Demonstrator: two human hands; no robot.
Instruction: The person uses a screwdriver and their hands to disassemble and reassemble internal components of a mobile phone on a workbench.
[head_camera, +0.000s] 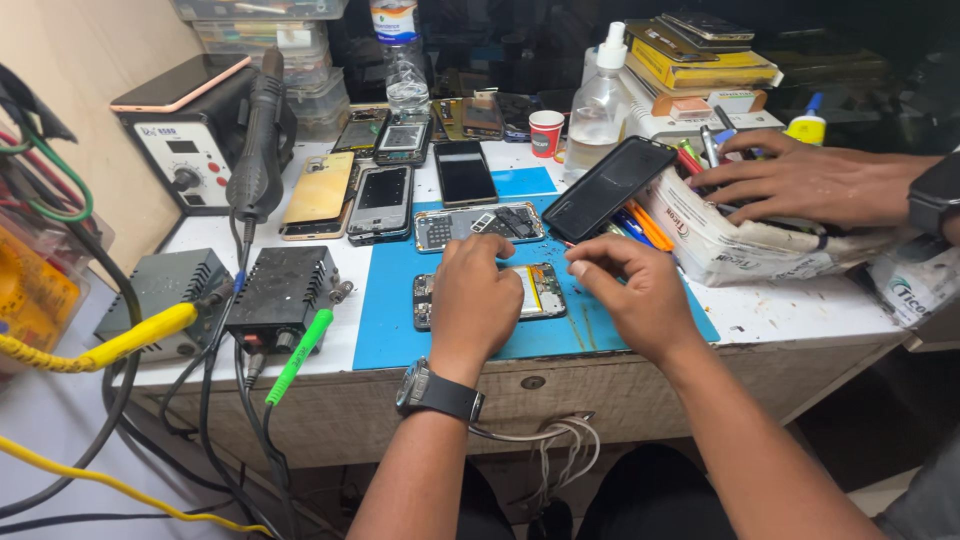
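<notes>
Both hands worked on an opened phone (535, 290) that lay flat on the blue mat (400, 330) of the worktop (790, 310). The left hand (472, 295) pressed down over the phone's left half, its grip curled loosely around the body, fingers bent on top of it. The right hand (635, 290) met the phone's right edge, its grip pinched, thumb and forefinger closed together at the rim; whether they held a small part, I could not tell. Just beyond the two grips lay another opened phone (480, 225) with its insides showing. Farther right of the right grip, a dark phone (610, 185) leaned tilted against a white bag (740, 250), where another person's hand (800, 180) reached among pens. Left of the left grip sat a black power unit (285, 290) with a green probe (300, 350).
</notes>
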